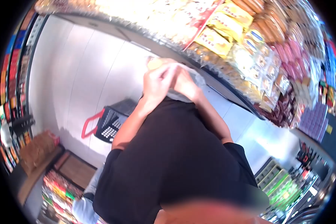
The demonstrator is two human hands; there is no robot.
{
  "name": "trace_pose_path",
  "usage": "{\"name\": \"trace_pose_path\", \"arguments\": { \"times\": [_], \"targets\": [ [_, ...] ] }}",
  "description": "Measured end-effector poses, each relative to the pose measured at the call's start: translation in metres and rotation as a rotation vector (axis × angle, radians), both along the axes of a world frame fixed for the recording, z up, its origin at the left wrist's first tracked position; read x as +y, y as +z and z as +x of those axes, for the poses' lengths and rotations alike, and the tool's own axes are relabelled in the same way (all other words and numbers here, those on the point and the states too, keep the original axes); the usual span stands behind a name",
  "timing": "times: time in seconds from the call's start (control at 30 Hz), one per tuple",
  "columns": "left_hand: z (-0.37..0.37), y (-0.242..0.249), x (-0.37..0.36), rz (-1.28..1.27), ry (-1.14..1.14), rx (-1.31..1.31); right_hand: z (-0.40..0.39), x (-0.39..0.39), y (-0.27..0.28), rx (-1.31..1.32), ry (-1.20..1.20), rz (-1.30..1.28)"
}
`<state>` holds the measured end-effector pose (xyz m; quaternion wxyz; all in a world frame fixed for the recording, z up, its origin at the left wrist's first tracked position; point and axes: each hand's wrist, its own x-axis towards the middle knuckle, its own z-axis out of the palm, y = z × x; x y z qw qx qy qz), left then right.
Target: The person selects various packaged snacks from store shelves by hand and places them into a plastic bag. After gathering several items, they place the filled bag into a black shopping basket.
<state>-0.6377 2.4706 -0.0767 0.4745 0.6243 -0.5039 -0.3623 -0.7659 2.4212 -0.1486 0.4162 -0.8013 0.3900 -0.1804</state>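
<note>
My left hand [156, 80] and my right hand [184, 83] are together in front of my black shirt, fingers closed and touching. Between and around them is a thin translucent plastic bag [198, 79], its loose film spreading beside and below my right hand. Just beyond my left fingers shows a pale yellowish, blurred item [153, 64]; I cannot make out what it is or whether it sits inside the bag. My fingertips are partly hidden by each other and by glare.
A long display bin [203, 56] runs diagonally ahead, heaped with packaged food, including yellow packets [214, 42] and sausages [267, 30]. On the floor at left stands a black shopping basket [110, 125] with a red handle. Stocked shelves [15, 74] line the far left. Another person's sleeve [84, 209] appears lower left.
</note>
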Motion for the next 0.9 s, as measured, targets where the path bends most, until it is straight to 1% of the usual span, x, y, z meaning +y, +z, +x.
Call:
{"name": "trace_pose_path", "arguments": {
  "times": [0.07,0.1,0.13,0.17,0.23,0.27,0.3,0.33,0.37,0.43,0.53,0.57,0.63,0.77,0.83,0.9],
  "targets": [
    [0.008,-0.004,-0.004,0.058,0.030,0.048,-0.022,0.005,0.027,-0.030,0.077,0.009],
    [0.011,-0.006,-0.007,0.049,0.039,0.089,-0.035,0.001,0.055,-0.059,0.171,0.019],
    [0.011,-0.005,-0.009,0.022,0.059,0.123,-0.048,-0.007,0.087,-0.153,0.214,0.160],
    [0.011,-0.003,-0.012,-0.005,0.080,0.156,-0.060,-0.015,0.123,-0.207,0.133,0.215],
    [0.013,-0.001,-0.014,-0.006,0.067,0.149,-0.082,-0.036,0.152,-0.203,-0.195,-0.079],
    [0.014,0.001,-0.015,-0.007,0.062,0.143,-0.097,-0.062,0.148,-0.098,-0.279,-0.363],
    [0.015,0.005,-0.015,-0.011,0.058,0.135,-0.115,-0.092,0.132,0.004,-0.335,-0.715],
    [0.015,0.008,-0.015,-0.015,0.055,0.128,-0.124,-0.107,0.142,0.302,-0.437,-0.643],
    [0.014,0.012,-0.016,-0.022,0.054,0.123,-0.143,-0.128,0.128,0.416,-0.420,-0.751],
    [0.016,0.015,-0.016,-0.041,0.052,0.122,-0.160,-0.155,0.112,0.413,-0.369,-0.747],
    [0.017,0.020,-0.017,-0.059,0.063,0.145,-0.164,-0.175,0.098,0.588,-0.319,-0.738],
    [0.018,0.021,-0.018,-0.063,0.070,0.156,-0.165,-0.180,0.095,0.601,-0.312,-0.751],
    [0.022,0.023,-0.018,-0.049,0.071,0.120,-0.166,-0.187,0.088,0.627,-0.295,-0.768],
    [0.032,0.027,-0.020,-0.005,0.118,0.081,-0.166,-0.197,0.087,0.623,-0.306,-0.717],
    [0.036,0.028,-0.022,-0.004,0.123,0.104,-0.168,-0.197,0.079,0.599,-0.304,-0.751],
    [0.038,0.030,-0.023,-0.014,0.110,0.108,-0.171,-0.200,0.072,0.629,-0.296,-0.767]
  ]
}}
